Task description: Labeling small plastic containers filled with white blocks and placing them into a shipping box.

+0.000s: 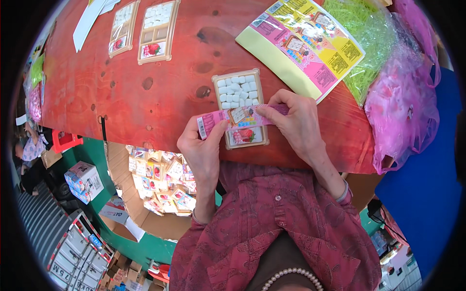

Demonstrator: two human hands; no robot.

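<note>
A pink printed label strip [213,121] stretches across the middle of a tan tray of small white marshmallows [238,91] near the table's front edge. My left hand [203,143] pinches the strip's left end between thumb and fingers. At its right end my right hand [298,121] pinches it too, thumb on top. Below the strip, a strawberry picture card [244,136] shows in the tray's lower compartment. The strip hides the tray's middle part; whether it touches the tray there I cannot tell.
Two similar trays, one [156,33] beside another [123,29], lie at the far left near white papers [88,24]. Label sheets [303,46], green shredded filler [359,43] and a pink plastic bag [400,111] are at the right. Below the table edge, a cardboard box [121,169] holds many packed trays.
</note>
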